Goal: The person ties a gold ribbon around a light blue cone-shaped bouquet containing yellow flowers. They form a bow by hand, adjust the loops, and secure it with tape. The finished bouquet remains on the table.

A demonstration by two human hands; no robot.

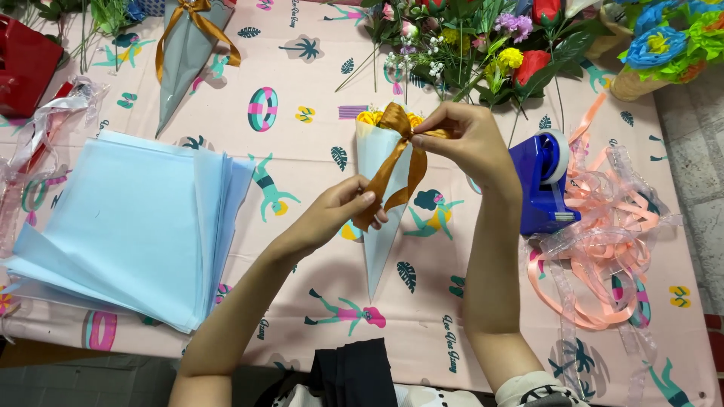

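A light blue paper cone (379,234) lies on the pink patterned tablecloth (317,151), its point toward me and yellow flowers (367,117) showing at its open end. A golden-brown ribbon (398,154) is tied in a bow near the cone's mouth. My right hand (461,139) pinches a loop of the bow at its right side. My left hand (332,215) holds the lower tail of the same ribbon against the cone.
A stack of light blue paper sheets (128,226) lies at the left. A blue tape dispenser (543,181) and a tangle of peach ribbon (603,249) are at the right. A finished grey cone with a bow (188,53) and artificial flowers (483,45) lie at the far side.
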